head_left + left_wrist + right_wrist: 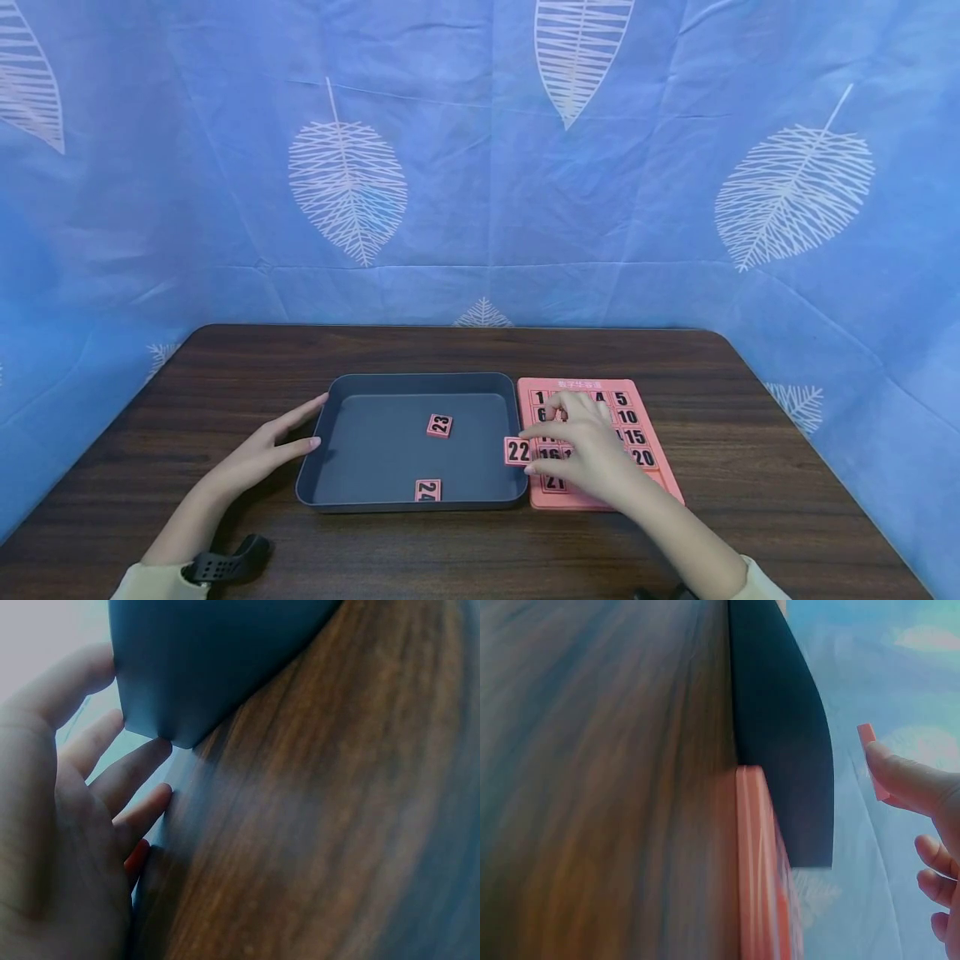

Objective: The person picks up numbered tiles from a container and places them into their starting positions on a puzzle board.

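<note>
My right hand [588, 446] pinches a pink number tile marked 22 [517, 451] between thumb and finger, above the tray's right rim. In the right wrist view the same tile [871, 761] appears edge-on at the fingertips. Below that hand lies a pink number board [660, 475] with rows of numbered tiles, partly hidden by the hand. My left hand [262, 450] touches the left side of a dark grey tray [375, 467] with its fingers extended; the left wrist view shows the fingertips at the tray's wall [202, 660]. Inside the tray lie tile 23 [439, 426] and tile 24 [428, 490].
The tray and the board stand side by side on a dark wooden table [360, 554]. A blue curtain [480, 192] with white leaf prints hangs behind the table. A black band [232, 562] is around the left wrist.
</note>
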Action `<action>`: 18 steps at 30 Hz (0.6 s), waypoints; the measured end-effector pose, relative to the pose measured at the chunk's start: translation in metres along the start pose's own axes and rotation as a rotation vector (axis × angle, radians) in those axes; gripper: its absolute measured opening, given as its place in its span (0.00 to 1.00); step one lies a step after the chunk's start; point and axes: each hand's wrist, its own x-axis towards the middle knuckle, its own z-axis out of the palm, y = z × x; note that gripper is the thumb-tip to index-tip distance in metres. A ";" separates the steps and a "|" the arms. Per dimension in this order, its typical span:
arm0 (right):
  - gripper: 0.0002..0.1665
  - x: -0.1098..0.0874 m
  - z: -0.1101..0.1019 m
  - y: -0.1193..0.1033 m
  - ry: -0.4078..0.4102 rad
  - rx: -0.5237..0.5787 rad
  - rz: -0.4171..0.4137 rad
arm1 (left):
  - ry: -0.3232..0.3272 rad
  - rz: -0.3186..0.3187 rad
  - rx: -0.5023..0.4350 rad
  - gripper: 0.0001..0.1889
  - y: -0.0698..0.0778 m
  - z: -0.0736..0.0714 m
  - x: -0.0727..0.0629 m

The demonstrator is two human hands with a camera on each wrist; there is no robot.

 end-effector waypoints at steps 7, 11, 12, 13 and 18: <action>0.20 -0.027 -0.008 0.023 0.009 -0.006 0.022 | -0.007 -0.007 -0.012 0.33 0.001 0.000 0.000; 0.20 -0.040 -0.012 0.036 0.008 -0.010 0.028 | -0.004 -0.012 -0.010 0.33 0.002 0.000 0.000; 0.19 -0.043 -0.013 0.039 0.008 -0.009 0.028 | -0.003 -0.013 -0.010 0.33 0.002 0.000 0.000; 0.19 -0.046 -0.014 0.042 0.005 -0.009 0.029 | -0.003 -0.015 -0.010 0.33 0.002 0.000 0.000; 0.18 -0.057 -0.018 0.055 -0.017 -0.011 0.029 | -0.004 -0.016 -0.009 0.34 0.002 0.000 0.000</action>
